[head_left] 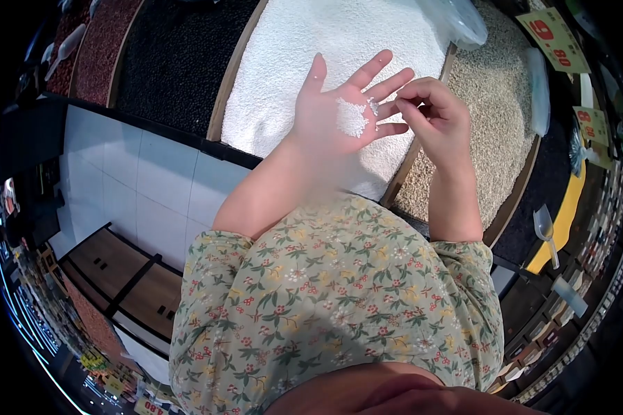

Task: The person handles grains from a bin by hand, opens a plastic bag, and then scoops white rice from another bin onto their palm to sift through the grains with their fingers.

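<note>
My left hand (339,114) is held palm up over the bin of white rice, fingers and thumb spread wide. A small heap of white rice grains (351,117) lies on its palm. A few more grains stick near the base of the fingers and on the fingertips. My right hand (432,114) is beside it, thumb and forefinger pinched together close to the left fingers. Whatever may be in that pinch is too small to make out. Below both hands spreads the bulk white rice (270,83).
Right of the rice is a bin of beige grains (464,159); to the left are black grains (180,62) and reddish grains (107,52). Wooden dividers (235,72) separate them. A plastic bag (464,24), price signs (554,40) and a clear scoop (545,228) sit around the bins.
</note>
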`<state>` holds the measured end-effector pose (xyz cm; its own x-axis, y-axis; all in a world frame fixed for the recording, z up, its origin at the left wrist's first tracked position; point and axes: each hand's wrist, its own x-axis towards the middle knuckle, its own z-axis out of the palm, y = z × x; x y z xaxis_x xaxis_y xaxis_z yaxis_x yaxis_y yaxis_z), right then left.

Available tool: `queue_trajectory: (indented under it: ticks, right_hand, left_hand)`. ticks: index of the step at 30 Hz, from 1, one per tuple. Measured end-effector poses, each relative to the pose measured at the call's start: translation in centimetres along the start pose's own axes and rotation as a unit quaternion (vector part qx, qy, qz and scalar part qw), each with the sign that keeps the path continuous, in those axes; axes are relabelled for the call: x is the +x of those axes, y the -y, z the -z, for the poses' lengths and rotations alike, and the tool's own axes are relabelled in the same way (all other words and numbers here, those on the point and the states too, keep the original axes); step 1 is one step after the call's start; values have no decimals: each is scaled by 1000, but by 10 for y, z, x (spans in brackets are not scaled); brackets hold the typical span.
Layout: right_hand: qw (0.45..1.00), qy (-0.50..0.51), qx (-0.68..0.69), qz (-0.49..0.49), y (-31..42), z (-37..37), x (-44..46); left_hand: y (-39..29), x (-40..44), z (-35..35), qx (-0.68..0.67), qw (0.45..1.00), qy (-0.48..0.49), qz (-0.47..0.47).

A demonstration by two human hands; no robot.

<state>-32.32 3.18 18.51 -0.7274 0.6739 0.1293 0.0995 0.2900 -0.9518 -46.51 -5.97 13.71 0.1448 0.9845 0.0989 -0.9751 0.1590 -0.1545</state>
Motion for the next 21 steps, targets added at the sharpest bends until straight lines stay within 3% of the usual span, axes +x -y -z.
queue_trajectory:
  ticks: [3,4,6,13,16,18,21]
  right_hand:
    - [1000,-8,-5,8,-1,0,-1]
    - [1000,-8,-5,7,-2,1,0]
    - [989,12,-132,70,-3,2,1]
    - [994,18,-96,57,12,-5,3]
    - [979,32,-179,91,12,-7,4]
    - [942,49,-289,167,3,-9,4]
    - [927,61,-321,182,5,-11,5]
  left_hand:
    - [2,0,-2,-28,999,23,-1]
    - [3,0,-7,18,1000,-18,-11]
    - [4,-1,-9,64,996,-59,-20]
    - [3,-1,-2,5,1000,-2,-13]
    - [4,-3,-3,36,999,-27,-14]
    - [5,-4,-1,65,996,-59,-17]
    - [3,-5,9,64,995,-72,-12]
